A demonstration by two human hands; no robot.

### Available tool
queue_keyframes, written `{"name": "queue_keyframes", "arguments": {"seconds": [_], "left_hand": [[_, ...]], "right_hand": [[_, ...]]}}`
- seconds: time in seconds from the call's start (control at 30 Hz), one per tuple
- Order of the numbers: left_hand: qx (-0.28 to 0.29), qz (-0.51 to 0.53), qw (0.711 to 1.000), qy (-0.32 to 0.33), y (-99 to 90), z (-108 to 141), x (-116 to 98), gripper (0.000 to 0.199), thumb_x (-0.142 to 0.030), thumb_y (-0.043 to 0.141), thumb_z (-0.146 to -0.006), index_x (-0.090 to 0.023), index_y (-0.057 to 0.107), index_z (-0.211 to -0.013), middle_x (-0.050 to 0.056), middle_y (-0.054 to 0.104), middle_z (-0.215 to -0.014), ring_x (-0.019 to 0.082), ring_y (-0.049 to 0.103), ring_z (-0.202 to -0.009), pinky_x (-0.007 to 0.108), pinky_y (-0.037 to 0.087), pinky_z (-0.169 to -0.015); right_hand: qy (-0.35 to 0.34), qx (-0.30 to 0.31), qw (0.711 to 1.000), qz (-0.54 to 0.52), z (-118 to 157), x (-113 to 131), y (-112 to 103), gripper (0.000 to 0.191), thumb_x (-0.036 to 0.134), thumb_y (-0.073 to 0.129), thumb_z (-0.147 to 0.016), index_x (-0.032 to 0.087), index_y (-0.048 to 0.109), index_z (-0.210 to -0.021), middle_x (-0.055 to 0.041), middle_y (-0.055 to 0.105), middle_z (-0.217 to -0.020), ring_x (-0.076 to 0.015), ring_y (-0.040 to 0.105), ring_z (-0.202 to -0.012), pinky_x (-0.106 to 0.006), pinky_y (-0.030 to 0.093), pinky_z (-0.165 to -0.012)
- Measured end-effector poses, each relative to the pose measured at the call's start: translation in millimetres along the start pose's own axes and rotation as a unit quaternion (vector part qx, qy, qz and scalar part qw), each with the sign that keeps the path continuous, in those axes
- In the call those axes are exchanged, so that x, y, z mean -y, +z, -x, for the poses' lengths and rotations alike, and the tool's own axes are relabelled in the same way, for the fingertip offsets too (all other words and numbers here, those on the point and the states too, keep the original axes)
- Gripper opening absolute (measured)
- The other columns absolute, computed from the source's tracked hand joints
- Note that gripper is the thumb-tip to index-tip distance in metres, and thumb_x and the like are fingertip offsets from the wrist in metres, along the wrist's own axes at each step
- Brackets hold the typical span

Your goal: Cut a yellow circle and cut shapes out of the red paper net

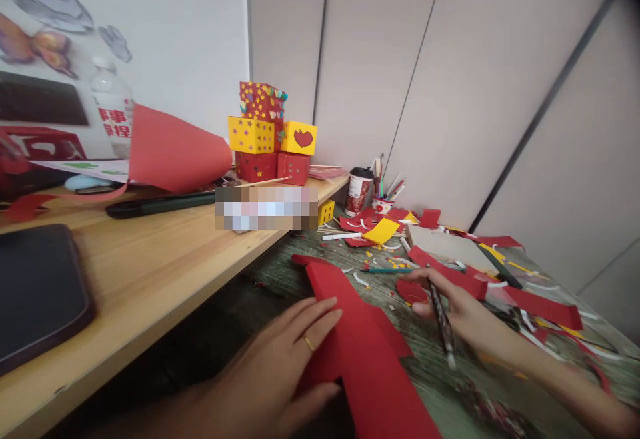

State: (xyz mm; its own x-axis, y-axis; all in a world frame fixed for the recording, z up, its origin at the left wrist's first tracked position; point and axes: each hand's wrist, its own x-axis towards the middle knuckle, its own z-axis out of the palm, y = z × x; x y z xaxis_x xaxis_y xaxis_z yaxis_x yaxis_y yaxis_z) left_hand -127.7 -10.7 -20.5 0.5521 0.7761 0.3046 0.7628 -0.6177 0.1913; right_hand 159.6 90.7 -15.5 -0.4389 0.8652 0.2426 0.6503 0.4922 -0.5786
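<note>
My left hand, with a ring on one finger, lies with its fingers on a large cut piece of red paper. The fingers are slightly apart and nothing is gripped in them. To the right, my right hand is raised over the dark table, holding a dark patterned pen between thumb and fingers. Its light tip points down toward me. Near those fingertips lie a small red paper piece and a teal pencil.
Paper scraps litter the dark table at right. Beyond stand a lidded cup and a pen holder. The raised wooden shelf at left bears stacked boxes, a phone and a bottle.
</note>
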Motion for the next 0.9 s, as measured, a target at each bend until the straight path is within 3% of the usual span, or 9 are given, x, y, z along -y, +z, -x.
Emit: {"name": "queue_keyframes", "arguments": {"seconds": [0.17,0.33,0.5,0.6,0.77,0.9], "left_hand": [[0.005,0.024,0.998,-0.060,0.2,12.3,7.4,0.056,-0.039,0.044,-0.080,-0.024,0.024,-0.130,0.003,0.031,-0.133,0.021,0.035,-0.117,0.037,0.036,-0.093],[0.080,0.056,0.989,-0.111,-6.8,9.7,-1.5,0.055,-0.039,0.043,-0.079,-0.023,0.027,-0.129,0.002,0.029,-0.134,0.021,0.032,-0.119,0.037,0.032,-0.096],[0.161,0.063,0.979,-0.104,-13.6,-1.2,-12.8,0.057,-0.038,0.045,-0.078,-0.019,0.029,-0.129,0.005,0.029,-0.133,0.024,0.031,-0.119,0.039,0.031,-0.096],[0.194,0.065,0.975,-0.089,-10.3,-7.8,-14.6,0.057,-0.038,0.044,-0.078,-0.018,0.029,-0.129,0.006,0.027,-0.134,0.024,0.029,-0.120,0.041,0.030,-0.096],[0.194,0.079,0.976,-0.055,7.6,-17.3,-9.8,0.056,-0.037,0.041,-0.080,-0.019,0.025,-0.130,0.005,0.023,-0.136,0.023,0.024,-0.123,0.040,0.025,-0.099],[0.164,0.094,0.982,-0.025,17.9,-23.6,-3.5,0.059,-0.040,0.040,-0.080,-0.023,0.018,-0.132,0.003,0.018,-0.138,0.020,0.021,-0.124,0.036,0.023,-0.101]], "right_hand": [[-0.015,0.087,0.995,0.053,23.1,-4.9,4.4,0.038,0.038,0.059,-0.071,0.025,0.050,-0.105,-0.0067,0.052,-0.116,-0.0270,0.046,-0.107,-0.043,0.036,-0.090],[0.015,0.071,0.997,-0.001,12.2,-18.9,3.9,0.038,0.038,0.058,-0.071,0.024,0.050,-0.105,-0.0070,0.055,-0.111,-0.0268,0.050,-0.101,-0.041,0.039,-0.087],[0.033,-0.013,0.998,-0.044,-3.1,-41.4,-8.9,0.029,0.041,0.040,-0.082,0.021,0.043,-0.103,-0.0089,0.056,-0.105,-0.0238,0.054,-0.096,-0.036,0.045,-0.080],[0.039,-0.038,0.998,-0.041,-9.2,-59.7,-20.4,0.032,0.044,0.048,-0.077,0.020,0.045,-0.097,-0.0083,0.057,-0.098,-0.0245,0.056,-0.092,-0.036,0.046,-0.078],[0.054,-0.026,0.998,0.020,-15.1,-74.4,-20.3,0.032,0.043,0.060,-0.068,0.019,0.050,-0.088,-0.0024,0.060,-0.085,-0.0208,0.059,-0.073,-0.032,0.050,-0.062],[0.039,-0.010,0.997,0.066,-23.0,-74.7,-6.5,0.027,0.032,0.055,-0.078,0.015,0.052,-0.098,-0.0029,0.058,-0.089,-0.0155,0.058,-0.072,-0.032,0.048,-0.063]]}}
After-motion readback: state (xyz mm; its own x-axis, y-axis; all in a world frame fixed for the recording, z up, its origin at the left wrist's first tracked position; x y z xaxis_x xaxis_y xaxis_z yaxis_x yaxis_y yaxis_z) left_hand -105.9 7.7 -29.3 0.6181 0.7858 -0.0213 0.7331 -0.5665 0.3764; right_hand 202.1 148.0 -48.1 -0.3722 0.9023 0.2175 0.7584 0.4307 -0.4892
